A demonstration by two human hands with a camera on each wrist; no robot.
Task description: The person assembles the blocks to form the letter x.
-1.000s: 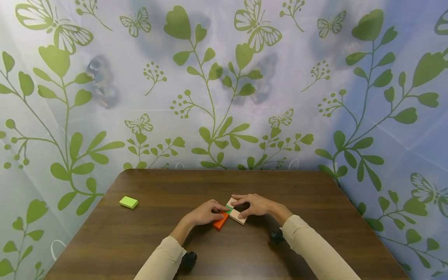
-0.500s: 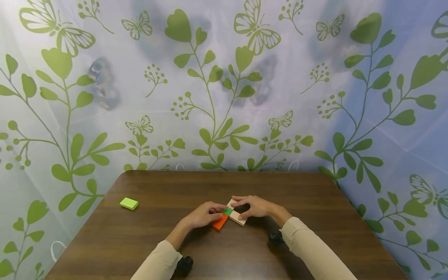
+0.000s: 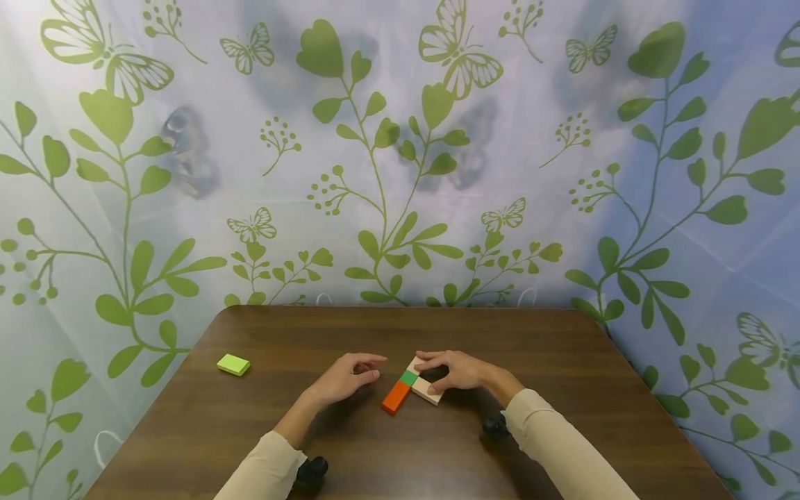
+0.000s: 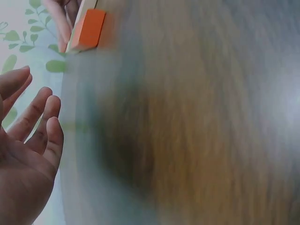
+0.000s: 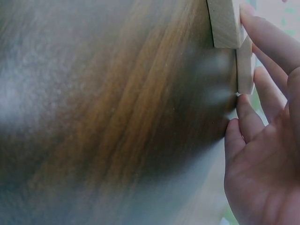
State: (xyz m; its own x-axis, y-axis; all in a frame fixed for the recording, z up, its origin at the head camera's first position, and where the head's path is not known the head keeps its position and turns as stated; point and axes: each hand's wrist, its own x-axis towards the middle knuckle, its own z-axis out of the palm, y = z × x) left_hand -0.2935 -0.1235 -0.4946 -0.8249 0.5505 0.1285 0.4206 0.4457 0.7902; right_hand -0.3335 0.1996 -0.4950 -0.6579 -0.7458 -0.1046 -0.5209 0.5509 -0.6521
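On the brown table, an orange block (image 3: pixel 396 397), a small green block (image 3: pixel 409 378) and two pale wooden blocks (image 3: pixel 428 392) lie with their ends together in a branching shape. My right hand (image 3: pixel 461 369) spans the two pale blocks: the thumb rests on the nearer one, the fingers touch the farther one (image 3: pixel 414 363) and partly cover it. Both pale blocks show beside the fingers in the right wrist view. To the left of the orange block, my left hand (image 3: pixel 342 379) is raised apart from the blocks, fingers loosely extended and holding nothing.
A yellow-green block (image 3: pixel 234 364) lies alone toward the table's left edge. The wooden table (image 3: pixel 500 326) ends at a hanging cloth (image 3: pixel 387 173) printed with leaves and butterflies. A dark wrist camera (image 3: pixel 311 470) hangs under each sleeve.
My left hand has let go of the green and orange blocks and drawn back to the left. My right hand stays on the pale blocks.
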